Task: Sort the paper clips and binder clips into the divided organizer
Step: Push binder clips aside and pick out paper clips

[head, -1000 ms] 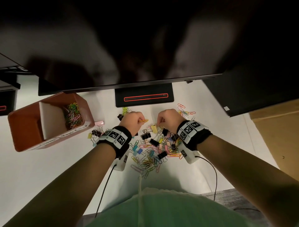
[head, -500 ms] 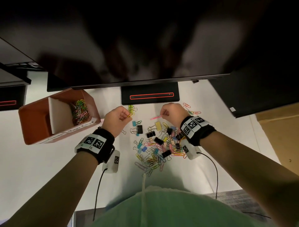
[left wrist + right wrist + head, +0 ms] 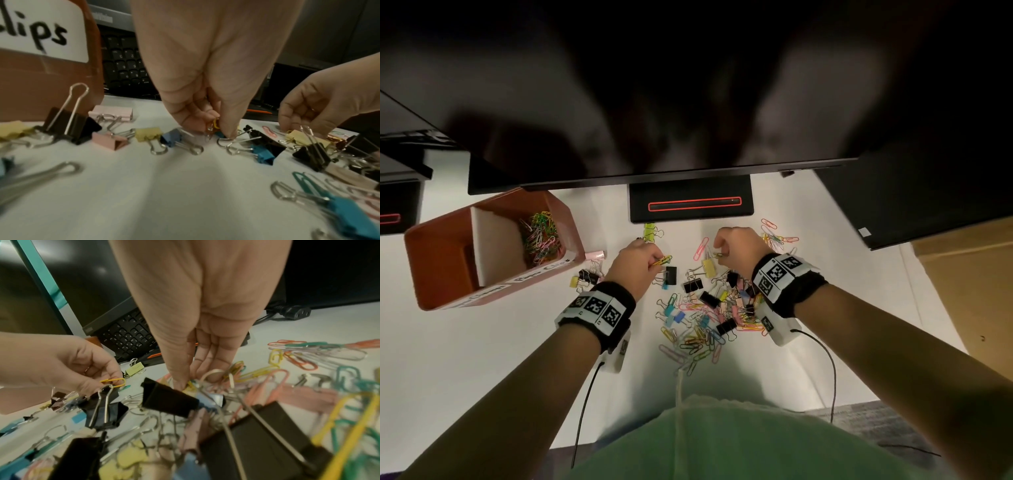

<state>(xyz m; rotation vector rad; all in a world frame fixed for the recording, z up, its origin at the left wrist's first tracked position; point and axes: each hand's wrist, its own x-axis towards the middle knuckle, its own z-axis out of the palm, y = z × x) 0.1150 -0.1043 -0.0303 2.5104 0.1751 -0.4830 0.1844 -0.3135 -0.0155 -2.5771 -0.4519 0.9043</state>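
A white desk (image 3: 465, 359) was seen under a dark monitor (image 3: 654, 102), whose stand (image 3: 691, 205) stood just behind the work. At the left of the desk lay an orange organizer (image 3: 441, 260), split by a white divider (image 3: 493, 246); coloured paper clips (image 3: 540, 236) were heaped in its right compartment, and a label ending in "clips" (image 3: 41, 32) was fixed to its front wall. A keyboard (image 3: 127, 335) was visible behind the hands in the wrist views.

A mixed pile (image 3: 709, 311) of paper clips and binder clips was spread on the desk between the forearms, with a smaller scatter of paper clips (image 3: 777, 236) to the right and a few binder clips (image 3: 585, 275) just beside the organizer.

The left hand (image 3: 635, 265) was held low over the pile's left edge, and a yellow clip (image 3: 115, 381) was pinched between its thumb and curled fingers (image 3: 111, 369). The right hand (image 3: 739, 245) was lowered onto the pile's far edge, its fingers (image 3: 207, 360) pressed close against the thumb among the clips beside a yellow binder clip (image 3: 709, 267); whether anything was gripped could not be told.
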